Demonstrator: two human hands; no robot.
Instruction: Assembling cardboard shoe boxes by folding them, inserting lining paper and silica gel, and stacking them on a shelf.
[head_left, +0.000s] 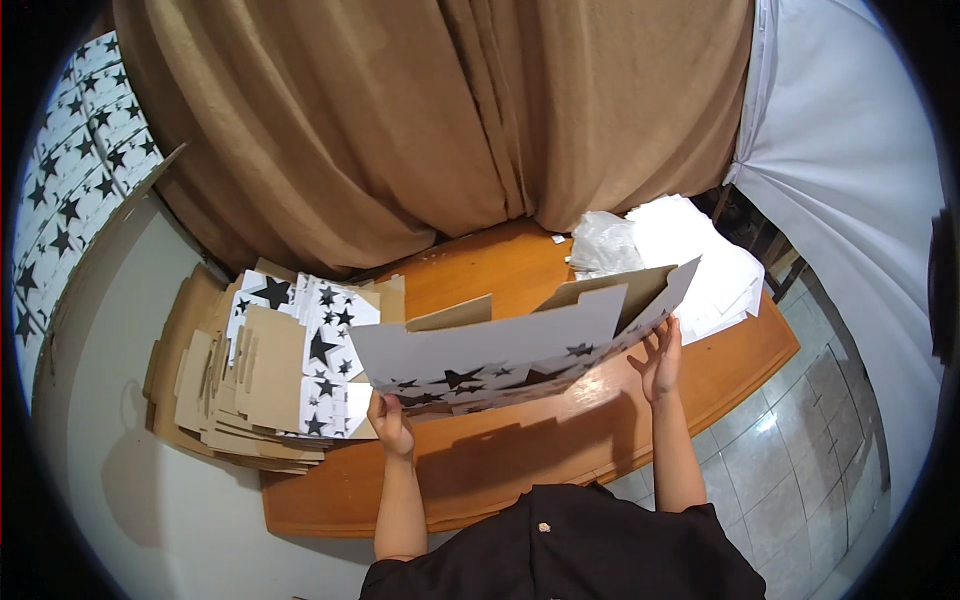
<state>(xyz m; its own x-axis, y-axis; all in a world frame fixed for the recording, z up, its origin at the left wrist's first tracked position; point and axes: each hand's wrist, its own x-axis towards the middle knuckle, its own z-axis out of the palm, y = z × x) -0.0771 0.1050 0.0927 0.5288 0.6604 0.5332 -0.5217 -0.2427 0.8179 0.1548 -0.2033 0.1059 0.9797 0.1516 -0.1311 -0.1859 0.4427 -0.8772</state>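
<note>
A partly folded cardboard box (480, 352), white with black stars outside and plain brown inside, is held up above the table between my two hands. My left hand (392, 424) is closed on its lower left corner, thumb against the printed side. At the other end, my right hand (660, 362) grips the right side panel, its fingers up along the panel's edge. Flaps stand up along the box's top edge. Left of it lies a pile of flat cardboard box blanks (270, 362), some with the starred side up and some brown.
The curved wooden table (520, 440) carries everything. White paper sheets (690, 262) and a clear plastic bag (603, 243) lie at its far right. A brown curtain (450, 110) hangs behind, a white cloth (850, 170) at right. Starred panels (80, 150) rise at upper left.
</note>
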